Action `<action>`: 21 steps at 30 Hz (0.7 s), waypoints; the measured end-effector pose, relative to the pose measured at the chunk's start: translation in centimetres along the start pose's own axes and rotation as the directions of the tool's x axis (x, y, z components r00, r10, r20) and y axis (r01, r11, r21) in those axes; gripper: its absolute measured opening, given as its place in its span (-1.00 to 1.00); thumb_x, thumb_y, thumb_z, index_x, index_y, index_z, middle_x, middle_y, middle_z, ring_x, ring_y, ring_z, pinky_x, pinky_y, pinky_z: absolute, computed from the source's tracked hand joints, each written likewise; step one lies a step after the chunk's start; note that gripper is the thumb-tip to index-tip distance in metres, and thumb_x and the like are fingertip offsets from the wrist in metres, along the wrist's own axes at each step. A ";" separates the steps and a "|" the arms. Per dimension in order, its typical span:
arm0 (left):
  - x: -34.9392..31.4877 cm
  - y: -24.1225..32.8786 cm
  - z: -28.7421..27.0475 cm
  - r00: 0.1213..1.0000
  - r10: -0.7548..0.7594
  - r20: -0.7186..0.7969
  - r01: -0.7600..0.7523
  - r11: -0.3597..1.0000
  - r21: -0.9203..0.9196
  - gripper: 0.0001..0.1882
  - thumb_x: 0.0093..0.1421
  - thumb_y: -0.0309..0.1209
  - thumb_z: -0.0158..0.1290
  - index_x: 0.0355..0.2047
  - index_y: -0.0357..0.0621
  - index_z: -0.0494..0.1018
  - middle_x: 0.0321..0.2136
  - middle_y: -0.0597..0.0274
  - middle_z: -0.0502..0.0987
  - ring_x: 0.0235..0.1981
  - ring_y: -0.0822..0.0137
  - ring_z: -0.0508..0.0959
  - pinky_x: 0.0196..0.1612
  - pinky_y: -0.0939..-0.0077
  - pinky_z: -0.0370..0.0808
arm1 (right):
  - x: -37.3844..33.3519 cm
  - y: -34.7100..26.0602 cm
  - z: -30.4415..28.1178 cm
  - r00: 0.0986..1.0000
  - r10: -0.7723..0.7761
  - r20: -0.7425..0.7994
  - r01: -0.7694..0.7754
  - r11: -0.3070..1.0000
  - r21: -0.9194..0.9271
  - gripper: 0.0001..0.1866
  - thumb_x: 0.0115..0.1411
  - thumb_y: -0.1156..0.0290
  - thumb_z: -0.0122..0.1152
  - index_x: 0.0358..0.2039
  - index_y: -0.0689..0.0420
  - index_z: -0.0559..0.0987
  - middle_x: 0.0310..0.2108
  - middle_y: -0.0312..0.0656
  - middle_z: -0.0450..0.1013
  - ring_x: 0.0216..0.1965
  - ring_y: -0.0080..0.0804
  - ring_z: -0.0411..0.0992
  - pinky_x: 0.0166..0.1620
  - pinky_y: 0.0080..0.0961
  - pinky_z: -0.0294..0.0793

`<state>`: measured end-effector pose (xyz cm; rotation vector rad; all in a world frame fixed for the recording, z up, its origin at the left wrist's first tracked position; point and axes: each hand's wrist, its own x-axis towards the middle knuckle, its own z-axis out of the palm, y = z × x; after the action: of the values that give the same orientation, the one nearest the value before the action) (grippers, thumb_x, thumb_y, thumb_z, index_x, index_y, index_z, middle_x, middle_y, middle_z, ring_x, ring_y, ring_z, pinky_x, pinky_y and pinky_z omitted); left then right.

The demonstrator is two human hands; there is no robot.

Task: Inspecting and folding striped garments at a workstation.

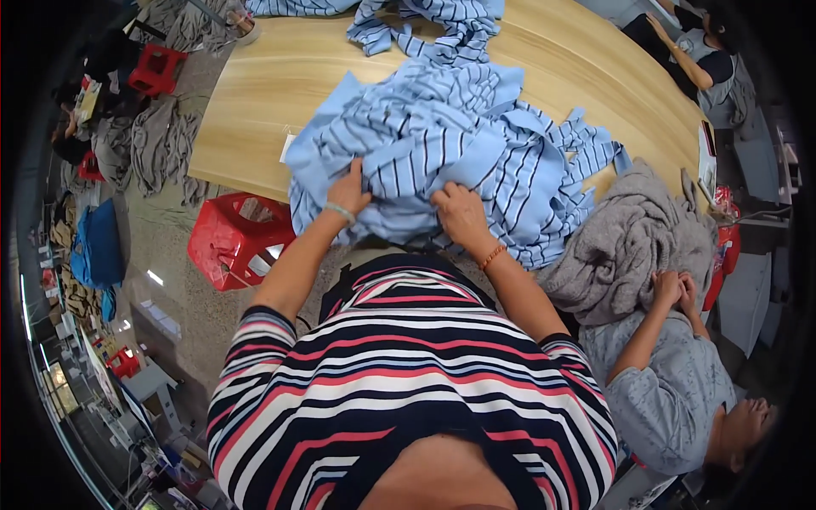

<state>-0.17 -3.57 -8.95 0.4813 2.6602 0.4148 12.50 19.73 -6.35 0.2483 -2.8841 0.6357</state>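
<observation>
I find the blue striped cloth (408, 166) heaped at the near edge of the desk (251, 102), directly in front of my body. My left fingers (356, 168) rest against its near side — whether they grip a fold, I cannot tell. My right fingers (442, 198) are curled against the same heap — their hold is likewise unclear. Just right lies a grey cloth (625, 242), a co-worker's fingers (667, 282) at its edge. A red stool (214, 242) stands to the left
</observation>
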 end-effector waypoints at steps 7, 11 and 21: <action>5.2 0.3 0.1 0.958 0.155 -0.240 -0.173 0.983 -0.057 -0.31 -0.09 -0.22 0.18 0.07 -0.03 0.18 -0.23 -0.08 0.48 -0.20 -0.04 0.49 -0.18 0.19 0.44 | 2.4 3.1 1.9 0.992 -0.019 -0.123 0.017 1.000 -0.016 -0.94 -0.06 0.50 0.00 -0.52 0.05 0.42 -0.55 -0.19 0.28 -0.47 -0.19 0.35 -0.44 -0.25 0.36; 4.5 0.9 -7.6 0.897 0.390 -0.206 -0.439 0.841 -0.316 -0.47 -0.07 -0.08 0.20 -0.16 -0.17 0.47 -0.26 -0.06 0.53 -0.22 0.10 0.53 -0.15 0.34 0.42 | 2.4 0.6 -8.0 0.966 -0.062 -0.251 0.039 0.994 -0.098 -0.98 -0.03 0.49 0.07 -0.54 0.08 0.43 -0.54 -0.19 0.31 -0.45 -0.18 0.36 -0.43 -0.27 0.35; 5.3 -5.3 1.2 0.837 0.542 -0.078 -0.509 0.719 -0.474 -0.59 -0.09 -0.09 0.15 -0.46 -0.22 0.40 -0.51 -0.07 0.46 -0.48 -0.02 0.44 -0.40 0.19 0.37 | 2.3 -1.5 -7.1 0.906 0.331 0.264 -0.363 0.928 0.084 -0.86 0.01 0.38 0.19 -0.40 0.13 0.57 -0.47 -0.11 0.49 -0.49 -0.26 0.48 -0.41 -0.41 0.44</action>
<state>-5.58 -6.02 -13.60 1.0657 2.1878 1.1711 11.51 21.15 1.06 -0.1955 -3.1595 0.9156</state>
